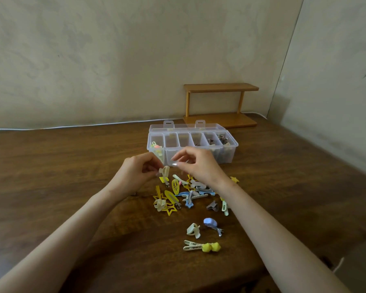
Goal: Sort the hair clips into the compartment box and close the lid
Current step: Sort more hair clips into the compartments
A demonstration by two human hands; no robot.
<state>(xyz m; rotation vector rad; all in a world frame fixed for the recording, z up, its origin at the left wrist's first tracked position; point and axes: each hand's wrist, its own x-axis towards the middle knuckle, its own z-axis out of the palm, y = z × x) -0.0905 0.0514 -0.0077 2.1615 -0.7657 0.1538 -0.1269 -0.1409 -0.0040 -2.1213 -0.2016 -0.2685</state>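
A clear compartment box [228,158] stands open on the wooden table, its lid [186,126] folded back behind it. Clips lie in its leftmost cell and its two rightmost cells. My left hand [135,174] pinches a small cream claw clip [164,171] just in front of the box. My right hand [195,166] hovers beside it with curled fingers near the same clip; whether it holds anything I cannot tell. Below my hands lies a pile of hair clips [186,193], yellow, blue, cream and grey.
Loose clips lie nearer me: a cream claw clip [193,230], a lilac clip [211,223] and a cream clip with yellow balls [202,246]. A small wooden shelf [220,104] stands against the wall behind the box. The table's edge [304,256] runs at the lower right.
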